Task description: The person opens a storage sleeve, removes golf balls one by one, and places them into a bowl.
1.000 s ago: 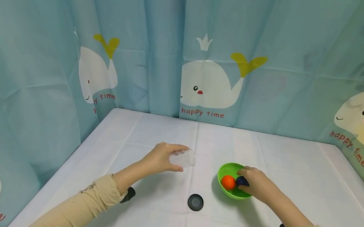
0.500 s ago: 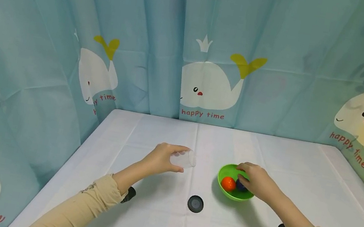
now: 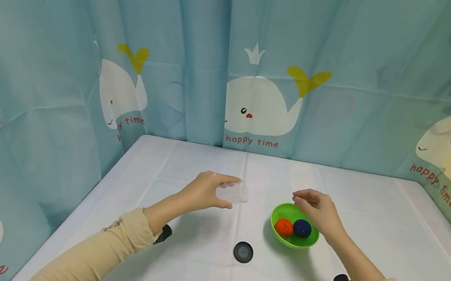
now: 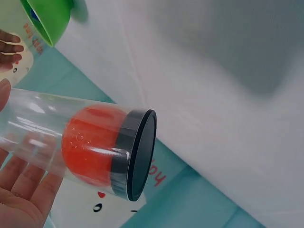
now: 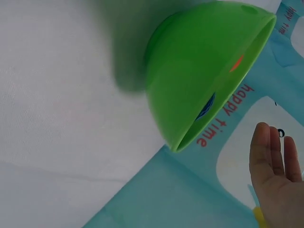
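Note:
My left hand (image 3: 217, 191) grips a clear plastic jar (image 3: 237, 192) held on its side above the table. In the left wrist view the jar (image 4: 52, 128) holds an orange ball (image 4: 90, 142) against its dark end (image 4: 141, 154). My right hand (image 3: 302, 202) hovers just above the far rim of a green bowl (image 3: 275, 214), its fingers (image 5: 270, 156) straight, with nothing in them. An orange ball (image 3: 283, 227) and a dark blue ball (image 3: 302, 228) lie in the bowl.
A round black lid (image 3: 243, 252) lies flat on the white table (image 3: 184, 278), in front of the gap between my hands. A teal whale-print curtain (image 3: 266, 58) closes off the table's left, back and right sides.
My right hand let go of the dark blue ball in the bowl and lifted out above the rim. My left hand raised the jar a little.

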The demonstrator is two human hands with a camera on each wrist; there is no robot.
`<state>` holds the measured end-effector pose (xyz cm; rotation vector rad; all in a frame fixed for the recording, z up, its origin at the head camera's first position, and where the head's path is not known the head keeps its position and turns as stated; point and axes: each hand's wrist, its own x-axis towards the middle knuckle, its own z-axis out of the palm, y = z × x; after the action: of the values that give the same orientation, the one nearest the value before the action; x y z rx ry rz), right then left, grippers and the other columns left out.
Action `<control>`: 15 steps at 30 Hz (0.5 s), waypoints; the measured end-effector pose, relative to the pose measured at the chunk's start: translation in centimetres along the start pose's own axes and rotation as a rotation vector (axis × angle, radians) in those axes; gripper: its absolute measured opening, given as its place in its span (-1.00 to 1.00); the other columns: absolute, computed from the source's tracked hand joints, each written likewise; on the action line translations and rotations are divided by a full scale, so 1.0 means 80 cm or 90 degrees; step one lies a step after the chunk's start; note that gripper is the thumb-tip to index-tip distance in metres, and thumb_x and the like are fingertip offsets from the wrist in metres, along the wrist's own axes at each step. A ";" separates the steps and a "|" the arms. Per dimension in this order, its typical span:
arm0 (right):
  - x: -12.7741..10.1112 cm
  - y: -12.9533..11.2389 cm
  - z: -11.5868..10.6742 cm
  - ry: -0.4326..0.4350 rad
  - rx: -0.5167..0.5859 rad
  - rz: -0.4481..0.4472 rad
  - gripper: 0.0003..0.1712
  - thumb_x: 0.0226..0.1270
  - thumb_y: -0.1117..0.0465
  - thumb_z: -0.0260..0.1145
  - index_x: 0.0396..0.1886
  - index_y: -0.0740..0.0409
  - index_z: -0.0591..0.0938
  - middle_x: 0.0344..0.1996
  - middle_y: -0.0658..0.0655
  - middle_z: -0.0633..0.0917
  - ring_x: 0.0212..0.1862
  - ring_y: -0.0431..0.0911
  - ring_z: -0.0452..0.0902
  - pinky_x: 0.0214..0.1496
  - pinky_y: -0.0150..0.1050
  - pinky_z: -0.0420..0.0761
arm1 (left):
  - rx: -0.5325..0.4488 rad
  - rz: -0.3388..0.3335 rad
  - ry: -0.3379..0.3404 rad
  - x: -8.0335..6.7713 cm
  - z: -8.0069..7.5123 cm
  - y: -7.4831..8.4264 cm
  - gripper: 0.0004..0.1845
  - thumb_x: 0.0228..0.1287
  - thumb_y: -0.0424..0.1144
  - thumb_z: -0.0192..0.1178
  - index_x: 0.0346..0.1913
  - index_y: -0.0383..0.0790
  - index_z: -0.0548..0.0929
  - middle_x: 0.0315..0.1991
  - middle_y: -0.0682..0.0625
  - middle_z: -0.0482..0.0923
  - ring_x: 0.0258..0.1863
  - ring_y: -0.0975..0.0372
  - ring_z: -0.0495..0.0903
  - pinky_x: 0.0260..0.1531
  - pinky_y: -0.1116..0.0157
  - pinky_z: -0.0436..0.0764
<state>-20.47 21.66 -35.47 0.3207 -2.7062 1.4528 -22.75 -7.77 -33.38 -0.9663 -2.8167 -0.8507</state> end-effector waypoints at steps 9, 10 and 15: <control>0.004 -0.011 0.009 -0.045 0.247 0.121 -0.46 0.45 0.14 0.08 0.18 0.54 0.36 -0.25 -0.08 0.69 -0.17 -0.29 0.64 -0.01 -0.37 0.62 | 0.025 0.022 -0.016 0.009 -0.003 0.009 -0.37 -0.04 -0.23 0.46 0.20 -0.14 0.54 0.05 -0.09 0.63 -0.02 0.10 0.62 -0.03 0.17 0.60; 0.004 -0.012 0.010 -0.043 0.259 0.127 -0.45 0.45 0.12 0.08 0.19 0.53 0.36 -0.29 -0.15 0.68 -0.18 -0.29 0.64 -0.01 -0.38 0.62 | 0.030 0.026 -0.019 0.010 -0.004 0.010 -0.36 -0.03 -0.23 0.45 0.20 -0.14 0.54 0.06 -0.09 0.62 -0.02 0.10 0.62 -0.03 0.16 0.60; 0.006 -0.017 0.013 -0.031 0.302 0.142 -0.42 0.46 0.05 0.06 0.20 0.48 0.35 -0.35 -0.23 0.67 -0.21 -0.36 0.64 -0.02 -0.41 0.61 | 0.048 0.035 -0.029 0.018 -0.005 0.015 -0.37 -0.02 -0.23 0.45 0.21 -0.14 0.54 0.07 -0.09 0.62 -0.04 0.10 0.63 -0.06 0.17 0.61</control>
<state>-20.62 20.01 -34.86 0.0710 -2.4616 2.1743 -23.26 -6.40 -32.17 -1.0610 -2.8228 -0.7197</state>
